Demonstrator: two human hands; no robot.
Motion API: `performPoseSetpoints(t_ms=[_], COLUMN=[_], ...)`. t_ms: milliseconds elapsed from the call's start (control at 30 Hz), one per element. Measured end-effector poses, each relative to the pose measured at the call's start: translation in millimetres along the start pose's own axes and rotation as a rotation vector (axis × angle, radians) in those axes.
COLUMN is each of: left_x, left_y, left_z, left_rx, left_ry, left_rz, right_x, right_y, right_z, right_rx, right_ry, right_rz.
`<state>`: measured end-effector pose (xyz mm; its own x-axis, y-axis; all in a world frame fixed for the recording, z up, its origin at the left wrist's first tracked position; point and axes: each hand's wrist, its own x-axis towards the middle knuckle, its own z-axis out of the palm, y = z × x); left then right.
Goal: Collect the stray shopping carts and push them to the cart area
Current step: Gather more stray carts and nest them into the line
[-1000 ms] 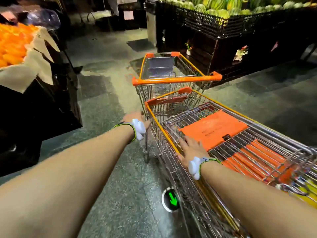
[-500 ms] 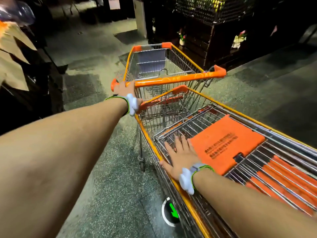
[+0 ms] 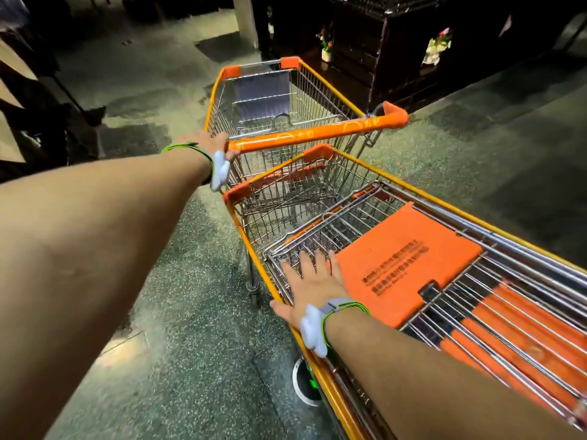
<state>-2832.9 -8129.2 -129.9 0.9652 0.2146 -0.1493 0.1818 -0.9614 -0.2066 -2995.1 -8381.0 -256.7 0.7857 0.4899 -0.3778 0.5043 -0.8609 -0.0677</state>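
Observation:
Two wire shopping carts with orange trim stand one behind the other on the dark floor. The far cart [image 3: 270, 90] is empty, and my left hand [image 3: 211, 144] grips the left end of its orange handle bar [image 3: 317, 134]. The near cart [image 3: 317, 192] points its front corner at the far cart's rear. My right hand [image 3: 309, 287] lies flat, fingers spread, on the near cart's folded wire seat beside the orange flap [image 3: 403, 262]. Both wrists wear white trackers on green bands.
A dark produce stand [image 3: 397, 49] with small flower decorations lies behind the carts at the right. A dark display with brown paper [image 3: 19, 122] lines the left edge. A round floor marker with a green arrow [image 3: 305, 385] shows beside the near cart.
My left hand rose from beside the near cart's corner to the far cart's handle and closed on it. My right hand spread flat on the near cart. The view tilted down and closer.

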Motion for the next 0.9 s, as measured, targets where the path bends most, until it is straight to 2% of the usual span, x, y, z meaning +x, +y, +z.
performPoseSetpoints(t_ms=[67,167,267,433,533,667,900], left_x=[-3,-3,-10,-22,-37,-56,-89], left_y=[5,10,12,20,30,43,61], left_z=[5,15,16,20,16,10,17], left_rx=[-0.054,-0.081,-0.060,-0.182,-0.294,-0.267,-0.239], left_ry=[-0.018,0.053,-0.054,0.033,0.024,0.044,0.137], left_rz=[0.012,0.051,0.126,0.153,0.221,0.274,0.239], right_x=[-1,-3,-3,-6,-8,-10,-16], right_y=[1,1,0,0,1,3,7], right_z=[0,-1,-1,-2,-4,-8,-2], right_rx=[0.005,0.007,-0.002,-0.009,-0.009,-0.028,-0.039], right_ry=[0.008,0.009,0.004,-0.003,-0.016,-0.062,-0.045], right_rz=[0.001,0.004,0.011,0.015,0.012,0.011,0.014])
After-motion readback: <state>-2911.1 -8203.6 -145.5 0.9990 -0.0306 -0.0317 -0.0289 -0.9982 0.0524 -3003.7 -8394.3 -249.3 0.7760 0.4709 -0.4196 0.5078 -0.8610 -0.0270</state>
